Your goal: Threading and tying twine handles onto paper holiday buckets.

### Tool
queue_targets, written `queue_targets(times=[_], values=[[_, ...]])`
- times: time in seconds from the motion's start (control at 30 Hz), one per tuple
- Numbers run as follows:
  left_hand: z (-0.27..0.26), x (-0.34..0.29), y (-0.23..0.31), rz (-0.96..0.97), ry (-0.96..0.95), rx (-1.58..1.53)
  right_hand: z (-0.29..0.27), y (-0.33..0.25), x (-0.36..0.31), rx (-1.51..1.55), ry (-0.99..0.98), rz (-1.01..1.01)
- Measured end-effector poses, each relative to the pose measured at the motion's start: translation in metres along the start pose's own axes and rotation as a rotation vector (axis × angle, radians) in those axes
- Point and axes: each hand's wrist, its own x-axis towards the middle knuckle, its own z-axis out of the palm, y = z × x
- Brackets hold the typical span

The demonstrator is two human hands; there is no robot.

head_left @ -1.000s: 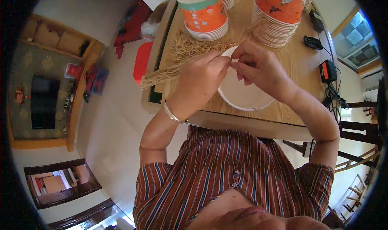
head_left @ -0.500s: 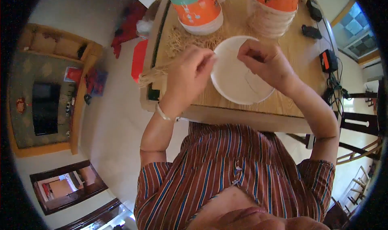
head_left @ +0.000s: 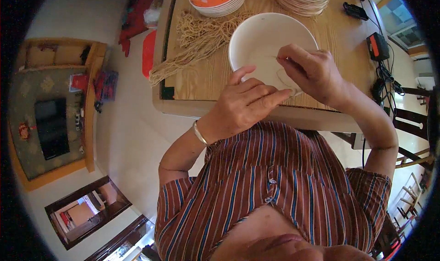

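Note:
A white round bucket [head_left: 256,36] stands on the table before me, its mouth facing up and its inside showing. My left hand [head_left: 250,100] lies across the near side of the bucket's rim, thumb apart and fingers stretched to the right, the fingertips at the near right rim. Above the right part of the mouth, my right hand [head_left: 314,73] has thumb and forefinger pinched together. A thin pale string [head_left: 280,77] runs from that pinch and curves against the bucket's inside. Its far end near the left fingertips is hard to make out.
Left of the bucket lies a bundle of tan strings [head_left: 197,41]. Behind stand a stack of orange buckets [head_left: 215,0] and a stack of pale-rimmed buckets [head_left: 307,0]. Black adapters [head_left: 378,46] and tangled cables [head_left: 385,87] run along the table's right side.
My left hand has come down and right from beside the bucket to its near rim, its fingers stretching out. The right hand stays pinched over the bucket. The whole view has shifted.

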Motion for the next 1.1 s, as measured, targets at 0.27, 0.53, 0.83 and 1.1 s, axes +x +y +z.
queue_targets(times=[0.27, 0.53, 0.83, 1.1], values=[[-0.003, 0.004, 0.004, 0.075, -0.03, 0.074, 0.003, -0.002, 0.003, 0.021, 0.082, -0.075], [0.001, 0.004, 0.001, 0.118, -0.004, 0.084, 0.002, -0.001, 0.007, 0.01, 0.106, -0.072], [-0.02, 0.007, -0.002, -0.042, 0.029, -0.024, 0.003, 0.0, 0.006, -0.005, 0.096, -0.04], [-0.024, -0.012, -0.013, 0.057, -0.053, 0.25, 0.001, 0.004, 0.008, 0.031, 0.066, 0.064]])
